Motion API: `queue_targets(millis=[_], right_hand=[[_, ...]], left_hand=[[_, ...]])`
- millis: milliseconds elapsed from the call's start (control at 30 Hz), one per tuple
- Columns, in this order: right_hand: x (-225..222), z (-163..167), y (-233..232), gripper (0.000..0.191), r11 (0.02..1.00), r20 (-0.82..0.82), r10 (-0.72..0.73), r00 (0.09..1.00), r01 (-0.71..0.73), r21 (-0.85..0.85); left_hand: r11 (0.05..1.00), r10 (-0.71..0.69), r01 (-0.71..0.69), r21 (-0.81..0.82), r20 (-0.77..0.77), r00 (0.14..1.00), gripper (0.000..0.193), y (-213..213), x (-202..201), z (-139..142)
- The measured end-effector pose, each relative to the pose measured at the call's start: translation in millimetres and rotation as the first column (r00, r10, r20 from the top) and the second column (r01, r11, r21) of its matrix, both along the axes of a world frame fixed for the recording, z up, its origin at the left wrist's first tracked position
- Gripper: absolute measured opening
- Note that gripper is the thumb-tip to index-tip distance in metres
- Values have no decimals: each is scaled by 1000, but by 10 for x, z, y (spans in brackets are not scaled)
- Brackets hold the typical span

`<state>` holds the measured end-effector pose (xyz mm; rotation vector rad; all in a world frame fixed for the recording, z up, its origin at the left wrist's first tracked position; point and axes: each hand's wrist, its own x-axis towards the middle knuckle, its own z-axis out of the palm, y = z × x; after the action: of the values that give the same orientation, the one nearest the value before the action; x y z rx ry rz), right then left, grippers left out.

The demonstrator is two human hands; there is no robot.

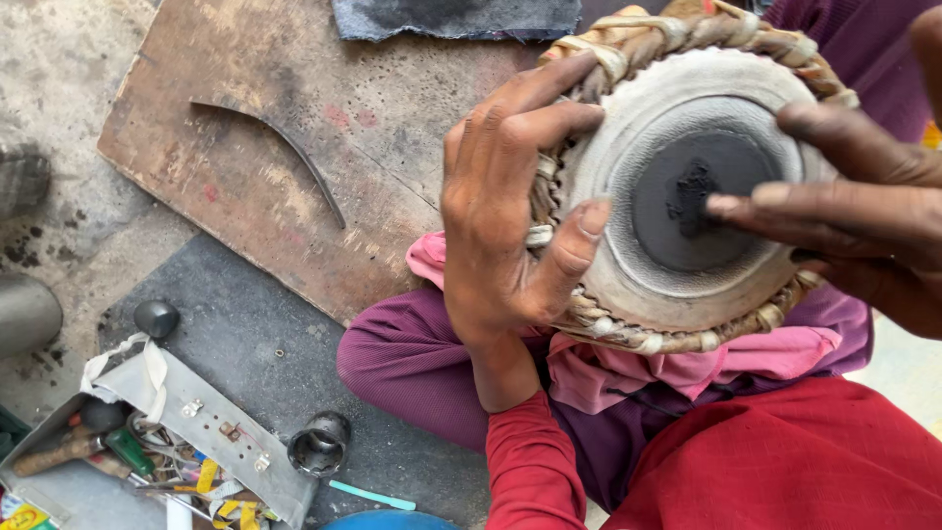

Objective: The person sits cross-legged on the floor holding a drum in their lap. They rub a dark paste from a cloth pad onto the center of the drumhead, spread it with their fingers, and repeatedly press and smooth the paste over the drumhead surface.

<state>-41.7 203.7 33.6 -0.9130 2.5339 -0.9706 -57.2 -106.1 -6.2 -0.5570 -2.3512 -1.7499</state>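
Already the dark patch (692, 196) sits on the drum (687, 186); left hand (500, 216) clasps its rim, grip closed, right hand (863, 211) rubbing it with extended fingers, unfinished.

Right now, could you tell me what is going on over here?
A person sitting cross-legged holds a small hand drum on their lap, over a pink cloth. The left hand grips the drum's braided leather rim, thumb on the pale skin. The right hand's fingertips press on the black patch at the centre of the drumhead. A curved metal tool lies untouched on a wooden board in front, and an open metal toolbox sits to the left.
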Motion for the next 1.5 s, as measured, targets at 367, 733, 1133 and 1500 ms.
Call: queue_targets(millis=[367,733,1133,1500], right_hand=[[-51,260,-351,45,966,-477,190,858,-77,248],[17,87,-231,42,1000,-205,-12,979,8,-19],[40,39,-353,37,998,-334,-44,942,54,21],[65,100,-231,43,979,-427,183,886,-125,160]], left_hand=[[999,-9,7,-51,-39,999,44,-19,-39,7],[997,-42,40,-59,-41,998,42,-34,-74,-12],[998,-37,35,-47,-40,998,45,-17,-62,-27],[998,-19,16,-68,-40,999,44,4,-28,-17]])
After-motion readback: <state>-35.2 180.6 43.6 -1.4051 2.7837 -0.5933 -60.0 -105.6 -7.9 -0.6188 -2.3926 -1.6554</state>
